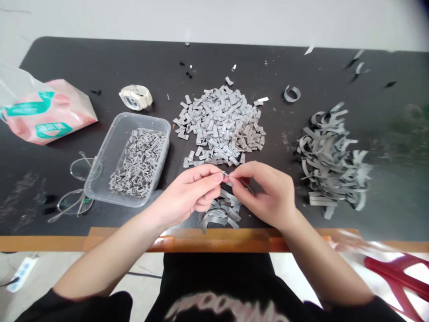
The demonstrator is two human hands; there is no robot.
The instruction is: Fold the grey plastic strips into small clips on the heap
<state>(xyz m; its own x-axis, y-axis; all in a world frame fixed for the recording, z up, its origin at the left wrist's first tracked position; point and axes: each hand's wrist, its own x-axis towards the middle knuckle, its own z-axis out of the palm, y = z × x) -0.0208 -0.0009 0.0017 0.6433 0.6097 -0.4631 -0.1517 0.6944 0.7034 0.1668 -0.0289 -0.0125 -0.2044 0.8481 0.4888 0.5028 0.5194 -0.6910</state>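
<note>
Fingertip to fingertip, both my hands meet above the front of the table. My left hand [197, 185] is closed in a pinch on a small grey piece [225, 173], mostly covered by the fingers. In my right hand [266, 190], thumb and forefinger pinch a thin grey strip [247, 186], whose tail curves out under the palm. Below them lies a small heap of loose grey strips [219, 212]. Just beyond is a large pile of short, folded grey strip pieces [221, 120]. A clear plastic box [100, 179] at left holds many tiny grey clip-like parts [139, 161].
On the right sits a bigger heap of curled grey strips [335, 161], with a single curl [292, 94] behind it. At left are glasses [75, 201], a white watch [136, 97] and a pink tissue pack [53, 112]. A wooden edge [217, 240] runs along the front.
</note>
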